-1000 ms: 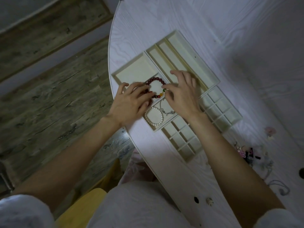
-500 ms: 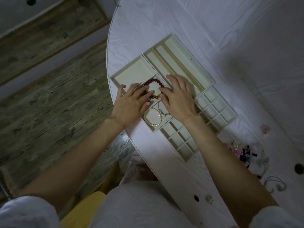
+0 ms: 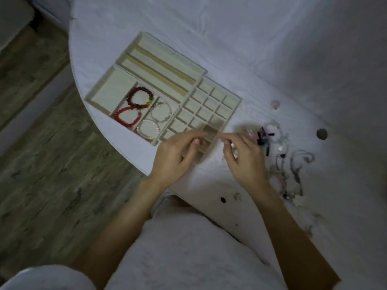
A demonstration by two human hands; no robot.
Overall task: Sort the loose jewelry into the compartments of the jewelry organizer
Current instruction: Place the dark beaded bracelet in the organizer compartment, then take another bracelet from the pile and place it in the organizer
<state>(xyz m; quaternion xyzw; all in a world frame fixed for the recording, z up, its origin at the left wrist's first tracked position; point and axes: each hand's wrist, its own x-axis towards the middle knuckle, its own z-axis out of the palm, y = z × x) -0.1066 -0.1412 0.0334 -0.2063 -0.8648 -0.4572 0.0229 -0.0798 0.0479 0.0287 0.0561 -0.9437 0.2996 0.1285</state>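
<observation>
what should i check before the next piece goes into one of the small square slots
1. Small square compartments of the beige grid tray free: ok, the ones in view hold nothing.
2. Bracelets already sorted: ok, dark red bead bracelet, bright red bracelet, thin silver bracelet and white pearl bracelet lie in their compartments.
3. Right hand holding a piece: cannot tell, fingers curled, blurred.
4. Left hand clear of the slots: not ok, it covers the grid's near corner.
5. Loose jewelry pile untangled: not ok, chains overlap on the white table.
</observation>
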